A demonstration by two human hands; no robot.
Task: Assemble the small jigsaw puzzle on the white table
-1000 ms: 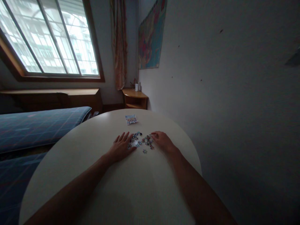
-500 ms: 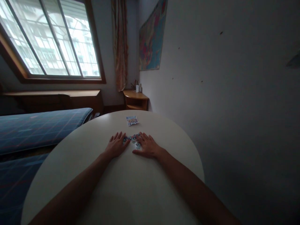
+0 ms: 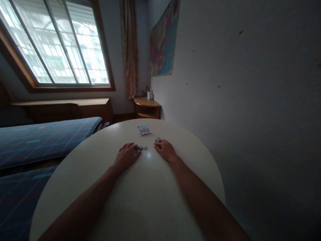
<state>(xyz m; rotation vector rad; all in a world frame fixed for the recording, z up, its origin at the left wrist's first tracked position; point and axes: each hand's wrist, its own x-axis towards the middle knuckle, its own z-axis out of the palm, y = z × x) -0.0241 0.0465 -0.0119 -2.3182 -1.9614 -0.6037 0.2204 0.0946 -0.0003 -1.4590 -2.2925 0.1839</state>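
A cluster of small jigsaw puzzle pieces lies on the white round table. My left hand rests at their left side, fingers stretched forward and the thumb against them; it covers part of the cluster. Farther right, my right hand has its fingers bent over a smaller bunch of puzzle pieces, which shows beyond the fingertips. How many pieces lie under that palm is hidden. Beyond both hands sits a small picture sheet or packet with a colourful print.
A blue checked mattress stands left of the table. The wall runs close along the right side. Past the far edge are a wooden corner shelf, a curtain and a long wooden desk below the window.
My right hand has moved right and slightly away from me, with some puzzle pieces, and its fingers have bent. The pile is split in two. My left hand has hardly moved.
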